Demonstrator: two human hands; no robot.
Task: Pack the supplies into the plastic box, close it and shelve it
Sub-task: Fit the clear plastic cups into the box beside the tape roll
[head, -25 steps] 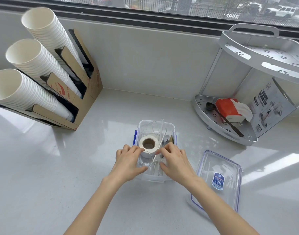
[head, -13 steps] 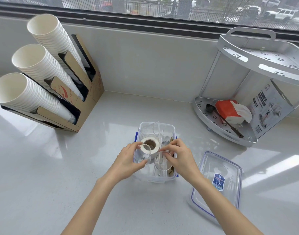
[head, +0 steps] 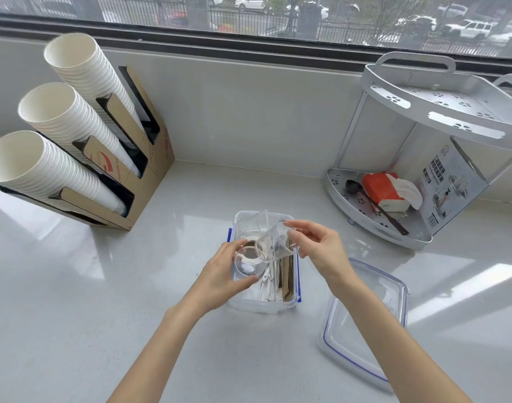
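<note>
A clear plastic box (head: 249, 221) with blue side clips stands open on the counter in front of me. Inside lie white cutlery pieces (head: 268, 282) and brown sticks (head: 286, 274). My left hand (head: 220, 276) holds a small clear plastic cup (head: 247, 264) upright over the box's left side. My right hand (head: 317, 248) pinches a second clear cup (head: 273, 247), tilted on its side, just above and right of the first. The tape roll is hidden behind the cups. The box's clear lid (head: 365, 324) with a blue seal lies on the counter to the right.
A cardboard holder with three stacks of white paper cups (head: 74, 141) stands at the left. A two-tier white corner rack (head: 423, 170) at the right holds a red tissue pack, a dark spoon and a printed carton. A wall and window run along the back.
Both hands have lifted out of the box, each with a clear cup. The right hand's cup rose and tilted sideways; the left hand's cup now covers the tape roll.
</note>
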